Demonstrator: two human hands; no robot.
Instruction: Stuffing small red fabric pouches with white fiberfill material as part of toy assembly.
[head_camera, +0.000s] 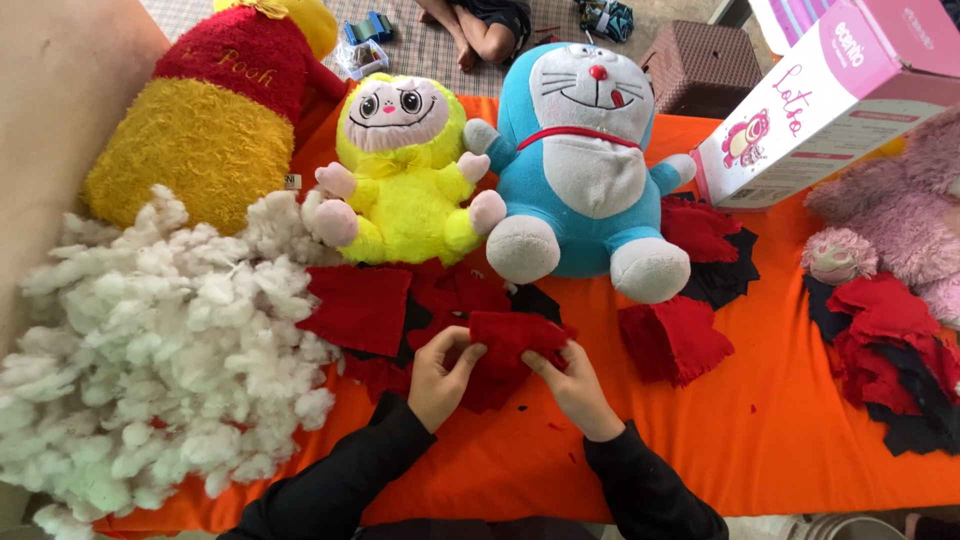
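Note:
Both of my hands grip one red fleece piece (512, 345) lying on the orange cloth (760, 420). My left hand (442, 378) pinches its left edge with thumb and fingers. My right hand (572, 385) holds its right edge. Black sleeves cover both arms. More red and black fabric pieces (385, 310) lie just beyond my hands.
A big heap of white stuffing (150, 350) fills the left. Behind stand a yellow-and-red bear toy (215, 120), a neon yellow plush (405, 175) and a blue cat plush (585, 160). A pink box (820, 100), pink plush (900, 220), fabric piles (900, 360) sit right. Another person's legs (475, 30) show beyond.

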